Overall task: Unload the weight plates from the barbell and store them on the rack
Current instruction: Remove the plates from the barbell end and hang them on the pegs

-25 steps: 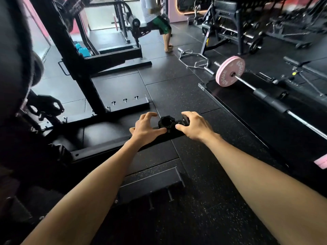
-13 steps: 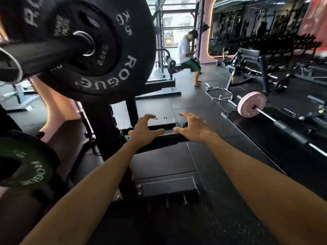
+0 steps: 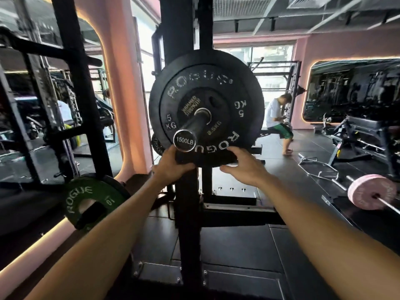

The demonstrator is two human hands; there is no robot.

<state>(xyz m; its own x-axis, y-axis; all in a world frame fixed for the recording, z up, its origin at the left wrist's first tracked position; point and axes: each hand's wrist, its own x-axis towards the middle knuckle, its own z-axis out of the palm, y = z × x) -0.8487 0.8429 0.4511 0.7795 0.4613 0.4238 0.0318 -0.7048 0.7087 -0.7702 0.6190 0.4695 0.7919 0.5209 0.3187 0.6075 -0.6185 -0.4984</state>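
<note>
A: While both hands meet the 5 kg plate (image 3: 246,87), where does it sit?
B: On the barbell sleeve (image 3: 190,128), behind a 2.5 kg plate (image 3: 207,118). Left hand (image 3: 171,167) grips its lower rim; right hand (image 3: 244,167) touches it, fingers spread.

My left hand (image 3: 171,164) and right hand (image 3: 244,167) are both bare, with no gloves, rings or straps on them. My wrists carry no watch or band. Both forearms are uncovered all the way to the bottom edge of the view; no sleeve or cuff shows anywhere. My fingers (image 3: 232,151) have short, unpainted nails.
</note>
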